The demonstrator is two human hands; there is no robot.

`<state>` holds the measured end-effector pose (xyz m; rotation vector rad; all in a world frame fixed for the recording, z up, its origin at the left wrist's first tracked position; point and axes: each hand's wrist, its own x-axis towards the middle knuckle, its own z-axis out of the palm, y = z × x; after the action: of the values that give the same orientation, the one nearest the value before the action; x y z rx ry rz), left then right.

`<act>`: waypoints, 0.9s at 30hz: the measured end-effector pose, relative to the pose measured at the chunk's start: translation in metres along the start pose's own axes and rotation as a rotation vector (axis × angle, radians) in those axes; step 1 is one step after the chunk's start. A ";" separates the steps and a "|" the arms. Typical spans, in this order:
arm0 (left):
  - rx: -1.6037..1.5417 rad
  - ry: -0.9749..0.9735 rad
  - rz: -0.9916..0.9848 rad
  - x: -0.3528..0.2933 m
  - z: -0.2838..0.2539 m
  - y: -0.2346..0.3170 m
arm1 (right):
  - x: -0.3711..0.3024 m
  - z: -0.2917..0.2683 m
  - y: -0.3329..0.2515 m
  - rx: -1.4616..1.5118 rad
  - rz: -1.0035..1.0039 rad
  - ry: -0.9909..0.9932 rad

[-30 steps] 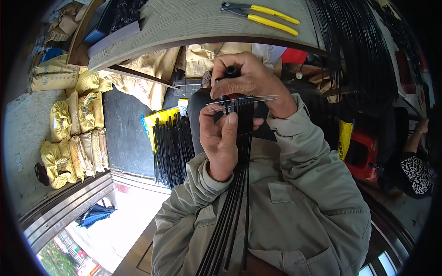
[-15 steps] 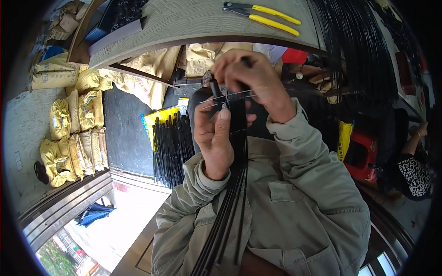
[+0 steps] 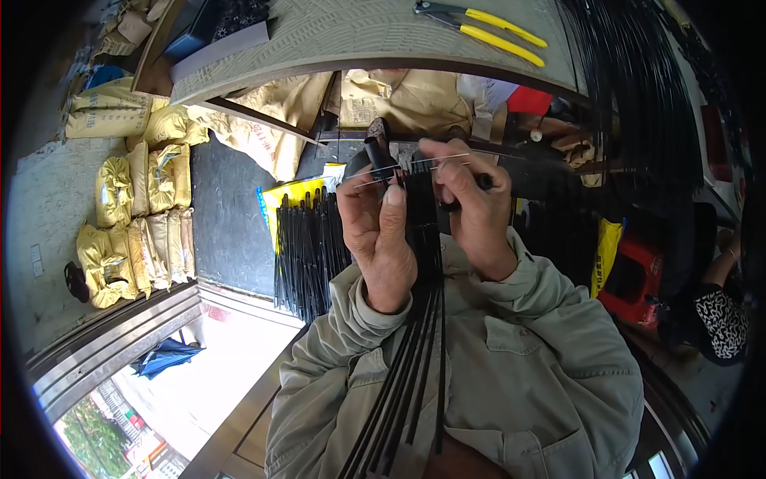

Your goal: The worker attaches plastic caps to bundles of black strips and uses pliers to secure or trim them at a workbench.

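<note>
Black and slender, the rods (image 3: 415, 359) fan down over the grey-green jacket (image 3: 546, 327) from a packed head between the two hands. Left hand (image 3: 381, 255) has its thumb raised against that head and its fingers bent behind, pinching it beside a short black cylinder (image 3: 373, 152). Right hand (image 3: 477, 215) is curled around a dark handle (image 3: 484, 182), partly hidden by the fingers; whether its fingertips also grip the thin wire (image 3: 363, 174) crossing the head, I cannot tell. Each rod looks light, springy along its length and rather smooth, so the bunch probably slides and splays when held loosely; the long lower ends likely swing with any tilt. The sound hold seems to be close under the crossing wire, thumb over the rods and fingers behind. That wire looks stiff yet easily bent, best handled near its ends. Yellow-handled pliers (image 3: 499, 40) lie on the table (image 3: 343, 36).
</note>
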<state>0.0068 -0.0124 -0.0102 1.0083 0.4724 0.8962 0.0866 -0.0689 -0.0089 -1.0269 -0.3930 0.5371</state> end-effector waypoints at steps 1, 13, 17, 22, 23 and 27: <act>0.000 -0.003 -0.004 -0.001 -0.001 0.000 | -0.001 0.000 0.000 0.045 -0.002 0.031; -0.073 -0.030 -0.056 0.003 -0.010 0.013 | -0.003 -0.008 0.019 -0.243 -0.066 -0.238; -0.062 -0.140 -0.223 0.018 -0.027 0.023 | -0.004 -0.008 0.012 -0.072 0.200 -0.189; -0.033 -0.196 -0.253 0.026 -0.038 0.030 | -0.005 -0.007 0.003 -0.204 0.127 -0.245; -0.002 -0.203 -0.243 0.027 -0.038 0.031 | -0.006 -0.005 -0.001 -0.242 0.102 -0.245; 0.047 -0.185 -0.219 0.023 -0.033 0.028 | -0.008 0.003 -0.001 -0.259 0.057 -0.191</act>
<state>-0.0156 0.0307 -0.0002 1.0494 0.4389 0.5931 0.0791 -0.0718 -0.0068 -1.2428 -0.6157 0.6494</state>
